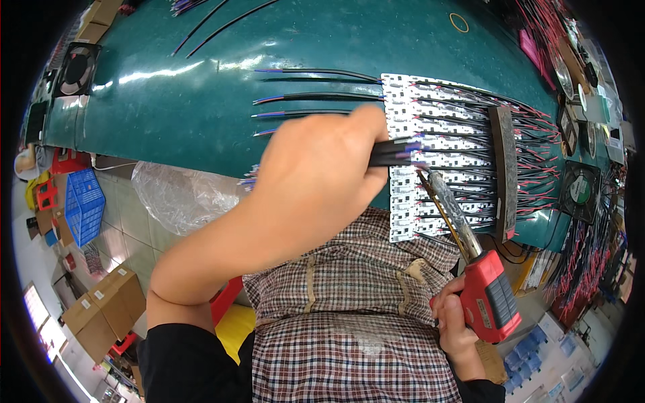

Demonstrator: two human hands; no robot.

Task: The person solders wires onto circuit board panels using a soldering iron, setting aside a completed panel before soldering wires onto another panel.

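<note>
My left hand is closed around a bundle of black cables, with blue and purple wire ends poking out to its right. My right hand grips a red and black soldering gun. Its tip points up and left, close to those wire ends and over a panel of white circuit boards; whether it touches anything I cannot tell. A thin brownish strand, perhaps solder wire, runs beside the barrel. Rows of black cables lie across the panel, and more cables reach out from its left edge, partly behind my left hand.
A dark bar lies across the cables at the panel's right. Small fans stand at the green table's left and right. Loose cables and a rubber band lie farther back. Clear plastic sheeting hangs by the near edge.
</note>
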